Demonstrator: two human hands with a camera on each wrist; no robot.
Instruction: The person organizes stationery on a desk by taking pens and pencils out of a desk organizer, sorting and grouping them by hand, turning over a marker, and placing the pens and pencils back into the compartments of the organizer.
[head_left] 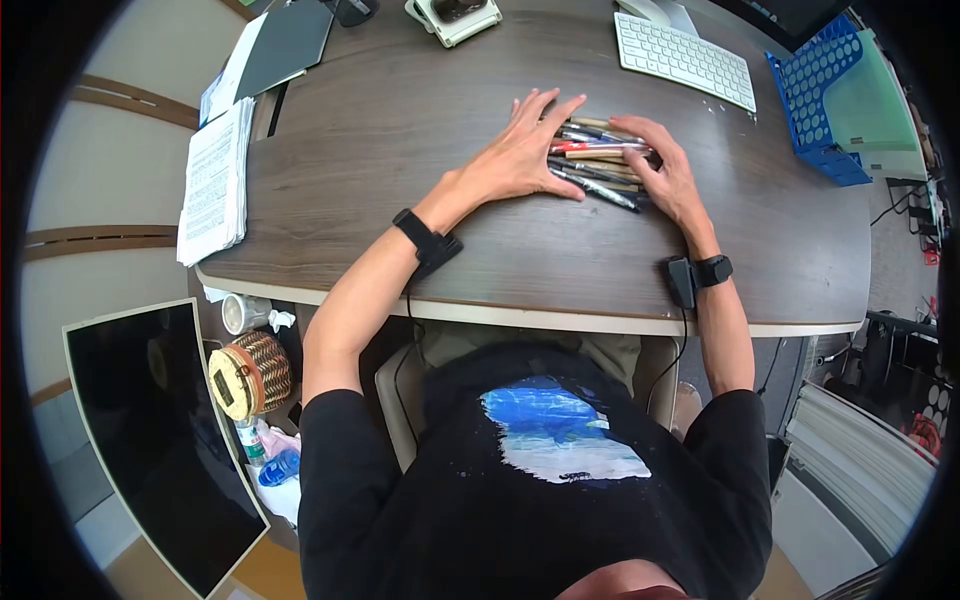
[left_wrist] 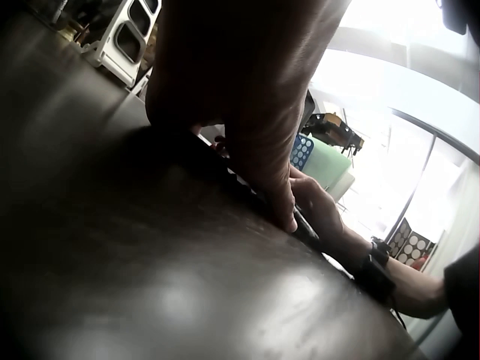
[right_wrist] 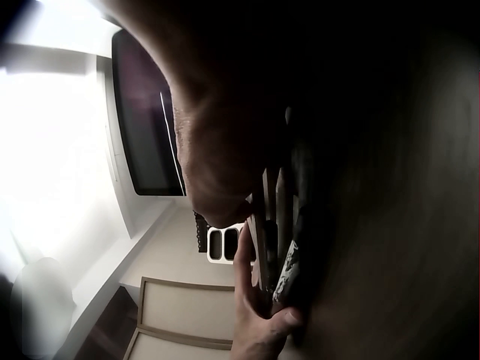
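A bunch of pens and pencils (head_left: 600, 154) lies crosswise on the brown desk between the two hands. Among them are a red pen (head_left: 572, 147), tan wooden pencils and a black-and-white patterned pen (head_left: 608, 193) along the near side. My left hand (head_left: 515, 162) rests at the bunch's left ends, fingers and thumb spread wide. At the right ends, my right hand (head_left: 672, 180) arches over the bunch, its thumb on top and its fingers loosely bent along the far side. In the right wrist view, the patterned pen (right_wrist: 285, 274) reaches the left thumb (right_wrist: 286, 319). The right palm hides some pen ends.
A white keyboard (head_left: 685, 60) and a blue perforated file holder (head_left: 815, 100) stand at the right. Stacked papers (head_left: 215, 180) line the left edge. At the back sits a white device (head_left: 455, 18). Wrist cables hang over the desk's front edge (head_left: 560, 318).
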